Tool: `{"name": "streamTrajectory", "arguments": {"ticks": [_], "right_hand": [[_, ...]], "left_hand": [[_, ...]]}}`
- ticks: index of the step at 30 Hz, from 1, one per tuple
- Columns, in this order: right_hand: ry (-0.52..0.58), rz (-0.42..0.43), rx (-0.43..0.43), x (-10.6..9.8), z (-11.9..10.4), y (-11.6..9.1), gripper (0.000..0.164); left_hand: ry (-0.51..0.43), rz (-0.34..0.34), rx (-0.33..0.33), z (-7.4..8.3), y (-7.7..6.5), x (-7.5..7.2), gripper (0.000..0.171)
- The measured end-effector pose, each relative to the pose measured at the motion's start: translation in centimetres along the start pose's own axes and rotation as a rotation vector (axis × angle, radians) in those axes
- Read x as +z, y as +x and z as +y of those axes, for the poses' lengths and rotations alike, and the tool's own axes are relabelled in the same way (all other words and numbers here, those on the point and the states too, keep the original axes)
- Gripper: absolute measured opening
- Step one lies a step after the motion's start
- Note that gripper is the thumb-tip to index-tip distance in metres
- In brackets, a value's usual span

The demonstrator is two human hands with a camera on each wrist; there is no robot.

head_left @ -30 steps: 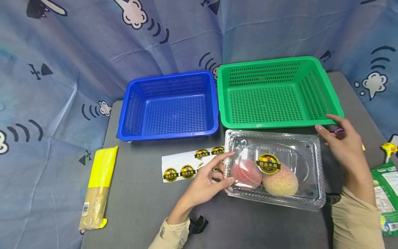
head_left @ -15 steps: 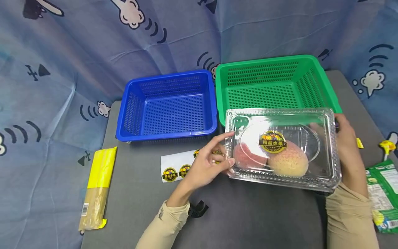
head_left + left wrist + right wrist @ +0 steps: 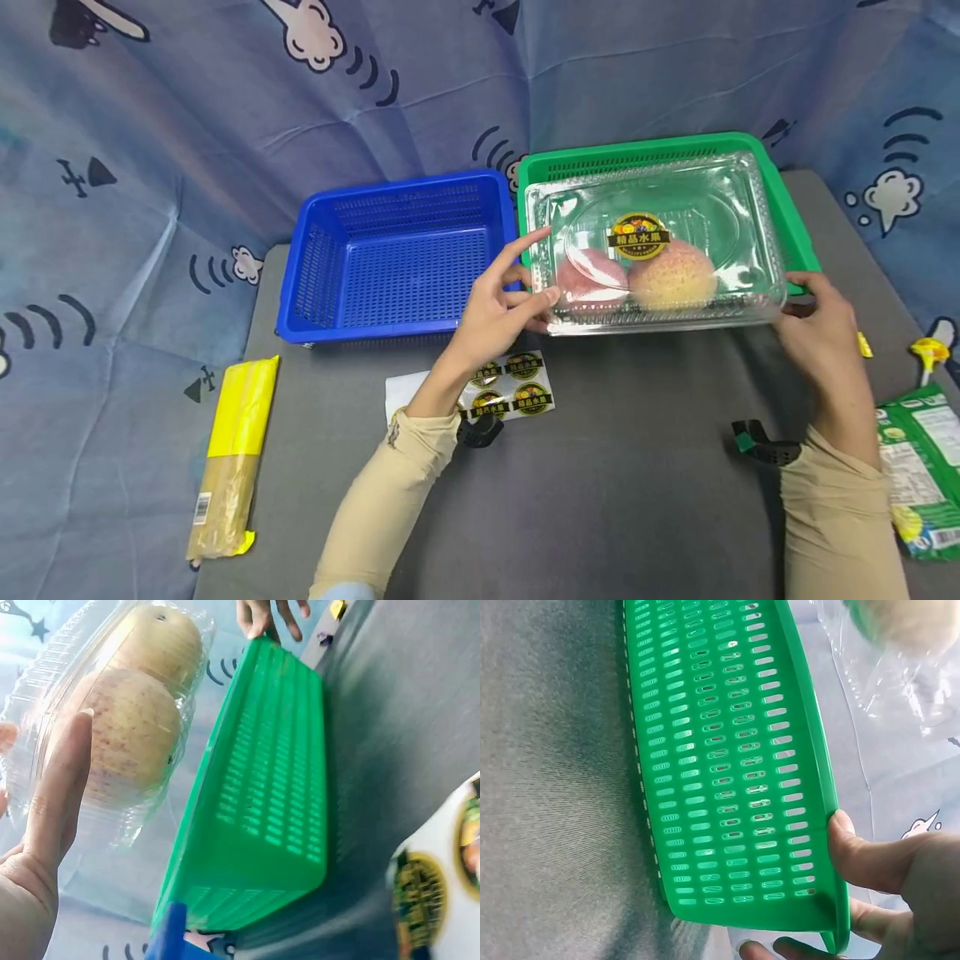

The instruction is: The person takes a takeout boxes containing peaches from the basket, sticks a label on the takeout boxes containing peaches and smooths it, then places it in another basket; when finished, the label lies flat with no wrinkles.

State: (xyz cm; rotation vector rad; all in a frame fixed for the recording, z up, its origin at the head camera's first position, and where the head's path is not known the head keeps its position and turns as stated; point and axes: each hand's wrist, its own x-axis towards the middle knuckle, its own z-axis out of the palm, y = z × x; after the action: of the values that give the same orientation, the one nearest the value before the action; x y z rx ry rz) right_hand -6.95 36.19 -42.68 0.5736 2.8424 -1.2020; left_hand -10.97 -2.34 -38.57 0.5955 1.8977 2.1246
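My left hand holds a clear plastic clamshell box by its left end, thumb on the near side. Two peach-like fruits lie in the box, one reddish and one yellow-pink. A round black-and-gold fruit label is on the lid. The box is raised over the green basket, covering most of its inside in the head view. At the basket's front right corner, my right hand grips the rim. In the right wrist view its thumb presses the rim, with fingers around the corner.
To the left stands a blue basket. A sheet of fruit labels lies in front, partly under the left forearm. A yellow-and-tan packet is at the far left; a green bag and a yellow lollipop-like item are at the right.
The box has risen from the table and moved away from me, over the green basket. My right hand was beside the box, then at its right end, and is now on the basket rim.
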Motion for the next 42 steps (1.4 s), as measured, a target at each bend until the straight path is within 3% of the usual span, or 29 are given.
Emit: {"name": "streamTrajectory", "arguments": {"ticks": [6,11,20,27,37,42], "right_hand": [[-0.019,-0.002,0.029,0.1,-0.6,-0.1,0.060],[-0.039,-0.043,0.011,-0.1,-0.8,-0.2,0.064],[-0.016,-0.051,0.013,-0.1,-0.6,-0.3,0.064],[-0.015,-0.044,-0.002,-0.1,-0.6,-0.3,0.065],[-0.015,-0.041,0.002,-0.1,-0.5,-0.2,0.066],[-0.006,-0.030,0.002,0.0,-0.3,-0.1,0.065]], "left_hand": [[0.022,0.024,-0.020,0.2,3.2,-0.6,0.068],[0.048,0.028,-0.085,-0.3,5.6,-0.8,0.068],[0.180,0.006,-0.176,-1.0,9.2,-1.4,0.068],[0.162,-0.021,-0.259,-1.8,10.4,-1.3,0.068],[0.254,-0.035,-0.304,-2.2,10.9,-0.8,0.070],[0.349,-0.062,-0.332,-2.3,11.1,-0.3,0.070]]}}
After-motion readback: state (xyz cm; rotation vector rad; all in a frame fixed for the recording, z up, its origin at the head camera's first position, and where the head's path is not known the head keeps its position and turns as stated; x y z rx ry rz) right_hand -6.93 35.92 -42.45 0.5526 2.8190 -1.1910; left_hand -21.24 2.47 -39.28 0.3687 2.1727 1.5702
